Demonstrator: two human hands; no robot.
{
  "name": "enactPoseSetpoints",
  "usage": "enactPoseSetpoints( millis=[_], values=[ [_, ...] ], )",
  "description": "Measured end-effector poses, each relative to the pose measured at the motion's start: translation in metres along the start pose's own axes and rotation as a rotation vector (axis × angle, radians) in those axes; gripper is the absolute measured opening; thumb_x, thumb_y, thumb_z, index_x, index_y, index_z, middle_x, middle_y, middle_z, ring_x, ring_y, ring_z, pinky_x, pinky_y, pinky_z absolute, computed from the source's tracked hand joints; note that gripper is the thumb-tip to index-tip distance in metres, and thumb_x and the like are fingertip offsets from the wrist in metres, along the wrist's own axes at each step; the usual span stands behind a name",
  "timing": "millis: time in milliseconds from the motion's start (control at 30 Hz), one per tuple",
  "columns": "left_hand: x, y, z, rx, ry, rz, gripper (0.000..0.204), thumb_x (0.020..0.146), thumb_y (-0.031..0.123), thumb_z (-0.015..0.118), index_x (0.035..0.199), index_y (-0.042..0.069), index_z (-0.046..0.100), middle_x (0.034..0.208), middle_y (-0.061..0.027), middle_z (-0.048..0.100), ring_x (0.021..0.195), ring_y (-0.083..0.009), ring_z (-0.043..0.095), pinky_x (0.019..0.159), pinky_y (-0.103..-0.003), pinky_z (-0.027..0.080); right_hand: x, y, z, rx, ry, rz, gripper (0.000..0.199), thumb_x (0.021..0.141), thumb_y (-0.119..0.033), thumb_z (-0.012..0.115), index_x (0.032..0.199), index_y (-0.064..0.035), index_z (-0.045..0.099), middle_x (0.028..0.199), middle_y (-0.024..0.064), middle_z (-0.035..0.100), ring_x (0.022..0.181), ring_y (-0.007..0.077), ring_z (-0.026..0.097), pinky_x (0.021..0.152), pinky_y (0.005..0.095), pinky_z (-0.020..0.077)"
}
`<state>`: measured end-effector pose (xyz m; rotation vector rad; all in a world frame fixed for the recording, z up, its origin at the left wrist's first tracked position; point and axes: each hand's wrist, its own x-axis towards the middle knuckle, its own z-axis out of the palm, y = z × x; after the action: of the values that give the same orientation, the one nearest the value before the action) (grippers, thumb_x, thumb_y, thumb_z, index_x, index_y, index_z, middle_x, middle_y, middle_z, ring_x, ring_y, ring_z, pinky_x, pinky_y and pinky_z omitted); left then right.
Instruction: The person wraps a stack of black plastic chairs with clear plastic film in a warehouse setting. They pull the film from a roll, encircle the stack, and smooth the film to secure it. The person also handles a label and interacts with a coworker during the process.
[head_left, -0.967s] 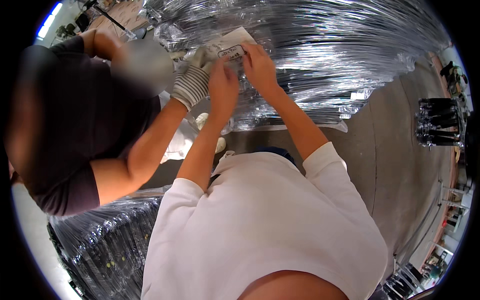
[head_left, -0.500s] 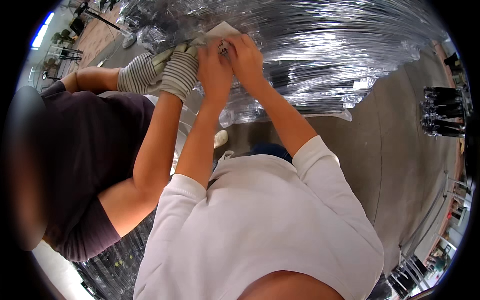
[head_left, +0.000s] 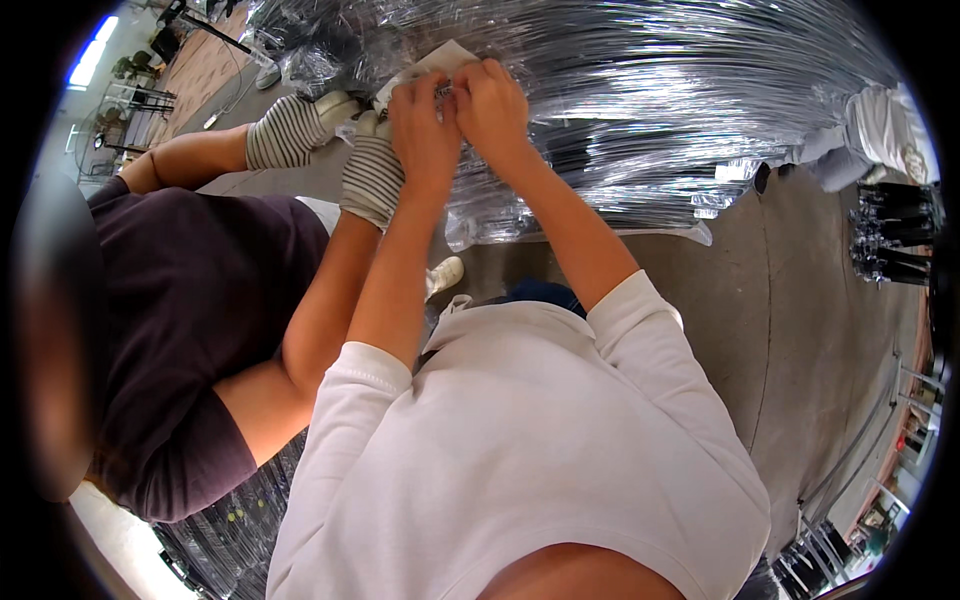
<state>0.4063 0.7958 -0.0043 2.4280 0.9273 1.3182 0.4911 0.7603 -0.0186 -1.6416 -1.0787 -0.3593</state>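
Note:
A white sheet of paper [head_left: 447, 56] lies against the plastic-wrapped bundle [head_left: 640, 110] in front of me. My left hand [head_left: 425, 128] is bent over the sheet's near edge, fingertips curled in on it. Close on its right, my right hand [head_left: 492, 108] pinches at the same sheet. What lies between my fingertips is mostly hidden. A co-worker's striped gloved hand [head_left: 373, 178] is right beside my left hand, near the paper's left corner. The co-worker's other gloved hand [head_left: 285, 132] is farther left, by the wrap's edge.
The co-worker in a dark shirt [head_left: 190, 330] stands close on my left. Another person in light clothing [head_left: 885, 135] is at the bundle's far right. Black parts [head_left: 890, 235] hang at the right edge. Another dark wrapped stack [head_left: 235, 520] lies at lower left, and concrete floor [head_left: 740, 290] extends to the right.
The co-worker's gloved hands have moved apart, and more of the paper's left side shows. My fingers have shifted slightly on the sheet. A person in light clothing has appeared at the right.

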Motion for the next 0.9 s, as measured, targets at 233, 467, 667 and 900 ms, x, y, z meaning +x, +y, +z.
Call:
enactPoseSetpoints(
  millis=[233,467,667,900],
  values=[
    [-0.006,-0.002,-0.006,0.118,-0.025,0.138,0.025,0.07,0.008,0.067,0.094,0.011,0.059,0.092,-0.0084,0.053,0.088,-0.0303,0.051,0.074,-0.04,0.041,-0.006,-0.001,-0.015,-0.026,-0.086,-0.006,0.004,0.071,-0.004,0.06,0.074,-0.0061,0.057,0.079,0.0113,0.056,0.075,0.0336,0.056,0.065,0.0426,0.0449],
    [0.012,-0.007,0.0,0.148,-0.012,0.247,0.018,0.067,0.003,0.067,0.081,0.009,0.057,0.085,-0.0073,0.051,0.082,-0.0295,0.05,0.071,-0.04,0.039,-0.001,0.003,-0.012,0.109,-0.079,0.011,0.006,0.074,-0.001,0.056,0.079,-0.005,0.057,0.084,0.0113,0.059,0.076,0.0331,0.058,0.066,0.0404,0.0459],
    [0.002,0.002,-0.003,0.134,-0.073,0.226,0.016,0.068,0.001,0.065,0.078,0.007,0.055,0.082,-0.0084,0.049,0.081,-0.0301,0.049,0.07,-0.041,0.037,0.0,0.014,-0.013,0.315,-0.054,0.119,0.008,0.08,-0.006,0.056,0.085,-0.0021,0.061,0.083,0.013,0.064,0.073,0.0301,0.061,0.062,0.0337,0.0471],
    [-0.005,0.001,0.001,0.109,-0.102,0.239,0.014,0.069,-0.002,0.061,0.078,0.006,0.054,0.082,-0.0099,0.049,0.081,-0.031,0.048,0.07,-0.041,0.037,0.009,0.017,-0.015,0.275,-0.079,0.168,0.012,0.08,-0.012,0.058,0.08,-0.0018,0.065,0.069,0.0137,0.062,0.059,0.0282,0.059,0.055,0.0325,0.0446]
  ],
)
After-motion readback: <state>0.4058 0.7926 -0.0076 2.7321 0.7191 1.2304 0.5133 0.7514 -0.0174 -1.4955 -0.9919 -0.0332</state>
